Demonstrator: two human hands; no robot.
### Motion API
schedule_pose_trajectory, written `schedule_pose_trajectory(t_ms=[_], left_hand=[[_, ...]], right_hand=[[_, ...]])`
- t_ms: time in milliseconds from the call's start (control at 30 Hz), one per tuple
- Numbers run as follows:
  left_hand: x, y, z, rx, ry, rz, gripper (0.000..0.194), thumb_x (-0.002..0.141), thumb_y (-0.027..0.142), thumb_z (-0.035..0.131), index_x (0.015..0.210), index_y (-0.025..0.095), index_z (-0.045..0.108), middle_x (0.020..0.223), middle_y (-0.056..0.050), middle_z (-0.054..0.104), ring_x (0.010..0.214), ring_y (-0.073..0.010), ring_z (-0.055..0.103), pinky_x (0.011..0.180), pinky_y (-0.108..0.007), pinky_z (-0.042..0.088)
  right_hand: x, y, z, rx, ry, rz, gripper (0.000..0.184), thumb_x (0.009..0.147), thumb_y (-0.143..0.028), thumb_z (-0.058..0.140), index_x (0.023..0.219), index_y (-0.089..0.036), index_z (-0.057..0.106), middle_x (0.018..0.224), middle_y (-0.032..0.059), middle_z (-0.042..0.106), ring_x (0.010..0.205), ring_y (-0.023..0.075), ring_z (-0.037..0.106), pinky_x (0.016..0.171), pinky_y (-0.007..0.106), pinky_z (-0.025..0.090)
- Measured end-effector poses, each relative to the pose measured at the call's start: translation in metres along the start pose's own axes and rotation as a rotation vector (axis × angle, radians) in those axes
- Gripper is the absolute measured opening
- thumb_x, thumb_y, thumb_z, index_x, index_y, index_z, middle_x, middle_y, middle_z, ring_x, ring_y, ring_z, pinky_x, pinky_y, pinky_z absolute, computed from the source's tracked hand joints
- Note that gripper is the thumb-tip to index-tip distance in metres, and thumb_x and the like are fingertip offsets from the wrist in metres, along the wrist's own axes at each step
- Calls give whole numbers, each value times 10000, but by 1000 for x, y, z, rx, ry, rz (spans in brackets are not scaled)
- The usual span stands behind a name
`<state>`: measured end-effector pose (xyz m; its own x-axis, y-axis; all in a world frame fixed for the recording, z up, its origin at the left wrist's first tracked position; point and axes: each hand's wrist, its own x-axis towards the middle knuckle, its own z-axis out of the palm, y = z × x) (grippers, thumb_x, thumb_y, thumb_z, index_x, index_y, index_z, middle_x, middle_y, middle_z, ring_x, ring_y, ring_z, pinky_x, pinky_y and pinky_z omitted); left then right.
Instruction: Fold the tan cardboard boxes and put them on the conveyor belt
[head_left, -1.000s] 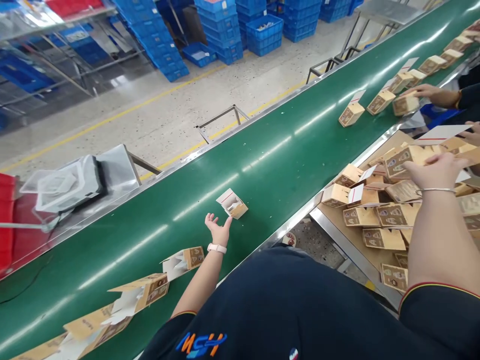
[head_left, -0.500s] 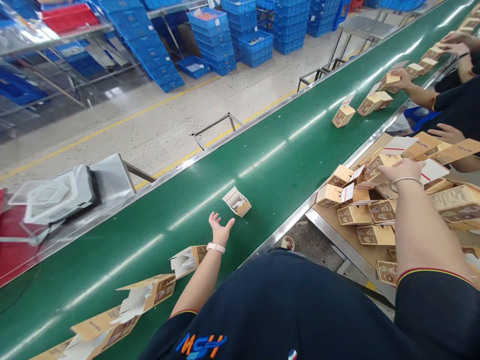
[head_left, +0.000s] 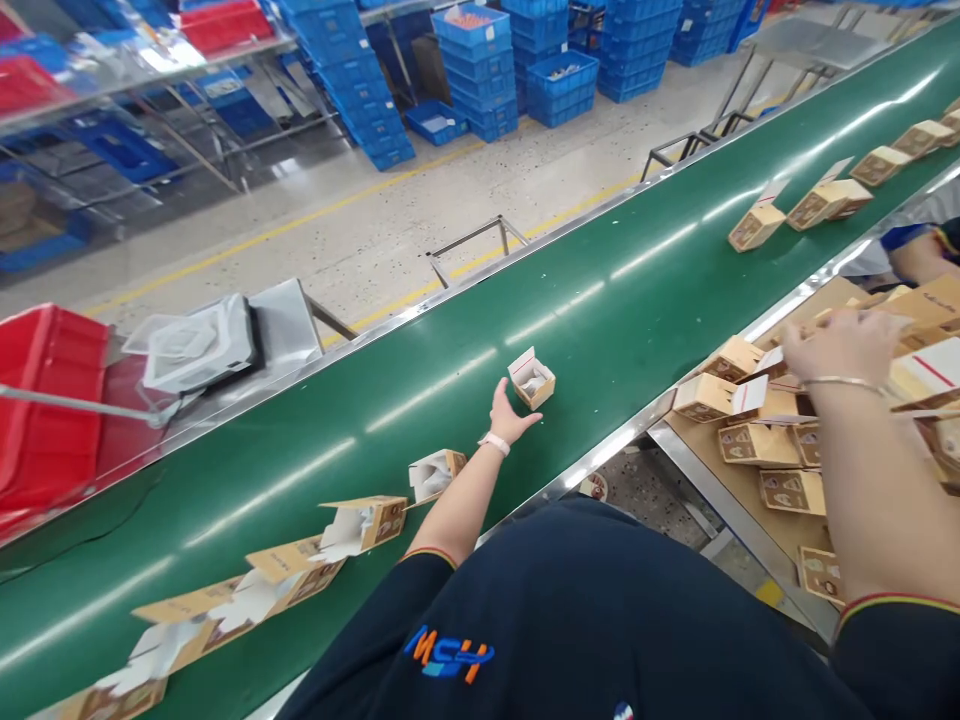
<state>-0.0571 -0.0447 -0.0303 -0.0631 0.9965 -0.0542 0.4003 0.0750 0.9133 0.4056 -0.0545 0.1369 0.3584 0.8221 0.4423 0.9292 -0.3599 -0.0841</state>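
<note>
My left hand [head_left: 510, 410] reaches over the green conveyor belt [head_left: 615, 330], thumb and fingers spread. Beside its fingertips is a small open carton [head_left: 534, 382], printed tan outside, its white flap raised and whitish contents inside. Whether the fingers touch it, I cannot tell. On the right, my right hand [head_left: 844, 345] is over a pile of printed tan cartons, at a tan carton [head_left: 814, 322] partly behind it. Motion blur and the hand's own back hide its grip. Close by in the pile lies a carton [head_left: 705, 397] with a white, red-striped flap.
Open cartons [head_left: 360, 525] line the belt at lower left; more cartons [head_left: 756, 226] are at upper right. The pile lies on a brown-topped table [head_left: 780, 535] against the belt's metal edge. Across the belt are a red bin [head_left: 56, 400] and blue crates [head_left: 476, 75].
The view has swung, so most things appear farther right. My left hand has come closer to the open carton, still spread. A co-worker's hands at upper right have left the view.
</note>
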Motion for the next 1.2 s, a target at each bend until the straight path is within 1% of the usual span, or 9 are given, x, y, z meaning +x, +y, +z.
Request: schedule_pose_trajectory(t_ms=[67, 167, 300, 433, 600, 767, 867, 1000, 1200], left_hand=[[4, 4, 16, -21, -28, 12, 877, 548, 230, 851, 1311, 203, 419, 1344, -131, 507, 1288, -300, 480, 1128, -485, 330], [3, 7, 30, 4, -87, 62, 601, 652, 226, 775, 1192, 187, 515, 1160, -106, 624, 1165, -268, 577, 1072, -477, 387], [-1, 13, 38, 53, -136, 115, 764, 578, 271, 830, 1263, 222, 495, 1352, -124, 525, 1310, -309, 458, 1112, -511, 322], [-2, 29, 56, 69, -245, 175, 1037, 490, 331, 882, 1392, 222, 383, 1455, -148, 421, 1373, -339, 371, 1135, -510, 290], [-7, 35, 71, 144, -152, 102, 1185, 471, 383, 886, 1460, 193, 262, 1516, -195, 301, 1434, -378, 225, 1161, -545, 206], [-30, 17, 63, 194, -4, 48, 1162, 515, 436, 862, 1460, 181, 236, 1540, -214, 236, 1452, -368, 194, 1152, -542, 214], [-50, 16, 81, 277, -10, 162, 1026, 586, 458, 823, 1425, 151, 317, 1534, -239, 261, 1458, -372, 181, 1125, -546, 235], [-56, 24, 107, 335, -74, 275, 580, 858, 360, 558, 1396, 197, 419, 1472, -190, 421, 1440, -308, 276, 1099, -510, 252], [-17, 31, 83, 424, -186, 375, 417, 869, 288, 527, 1284, 280, 566, 1378, -114, 555, 1405, -285, 354, 1075, -492, 251]], right_hand=[[-33, -50, 13, 246, -80, -164, 293, 799, -386, 582, 947, -134, 605, 1027, 196, 580, 1069, 352, 510, 926, 550, 409], [-94, -121, 51, 634, -423, -467, 377, 723, -421, 681, 1032, -219, 602, 1085, 131, 594, 1071, 333, 547, 974, 538, 436], [-137, -165, 111, 866, -501, -294, 952, 511, -465, 829, 1329, -212, 413, 1379, 166, 410, 1305, 386, 380, 1066, 582, 368], [-152, -171, 132, 1021, -498, -45, 1052, 537, -495, 804, 1395, -190, 276, 1330, 179, 441, 1182, 341, 510, 941, 523, 484], [-198, -169, 120, 1023, -580, 42, 620, 668, -558, 695, 1143, -209, 505, 947, 79, 594, 744, 235, 607, 695, 450, 552], [-186, -150, 133, 1095, -504, 56, 819, 627, -601, 715, 1287, -225, 407, 1297, 183, 467, 1107, 335, 556, 775, 488, 538], [-157, -149, 151, 1183, -612, -77, 918, 582, -621, 736, 1330, -250, 353, 1415, 176, 382, 1259, 366, 452, 901, 551, 482], [-153, -160, 158, 1200, -658, -211, 672, 701, -592, 657, 1229, -235, 445, 1230, 134, 549, 1151, 322, 544, 944, 542, 468], [-155, -162, 150, 1124, -406, -437, 505, 803, -459, 572, 1238, -221, 477, 1331, 152, 509, 1284, 315, 445, 1074, 559, 364]])
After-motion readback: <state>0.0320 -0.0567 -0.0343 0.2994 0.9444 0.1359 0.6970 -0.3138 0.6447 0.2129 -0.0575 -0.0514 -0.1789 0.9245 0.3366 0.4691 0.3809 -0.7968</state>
